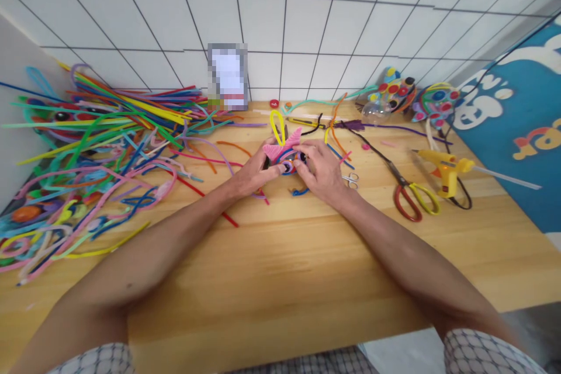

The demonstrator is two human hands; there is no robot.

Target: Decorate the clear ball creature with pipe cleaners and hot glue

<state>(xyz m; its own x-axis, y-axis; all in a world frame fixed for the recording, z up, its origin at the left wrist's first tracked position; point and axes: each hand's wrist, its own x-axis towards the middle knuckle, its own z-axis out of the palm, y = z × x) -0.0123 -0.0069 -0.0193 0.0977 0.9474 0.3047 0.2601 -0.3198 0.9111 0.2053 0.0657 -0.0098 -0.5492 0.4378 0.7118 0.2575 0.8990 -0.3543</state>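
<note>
Both my hands meet at the middle of the wooden table [280, 269] on a small pipe-cleaner figure [286, 147]. It is pink with blue loops, a dark eye and a yellow loop sticking up behind it. My left hand [259, 170] pinches its left side, fingers closed on it. My right hand [319, 168] grips the right side, fingers curled over the blue loops. Loose blue and pink pipe-cleaner bits lie just under my hands.
A big pile of coloured pipe cleaners [87, 146] fills the left of the table. Red-and-yellow scissors [409, 196], small scissors [350, 178] and a yellow glue gun [445, 169] lie to the right. Finished colourful figures [412, 96] stand by the tiled wall. A blue mat [521, 128] borders the right.
</note>
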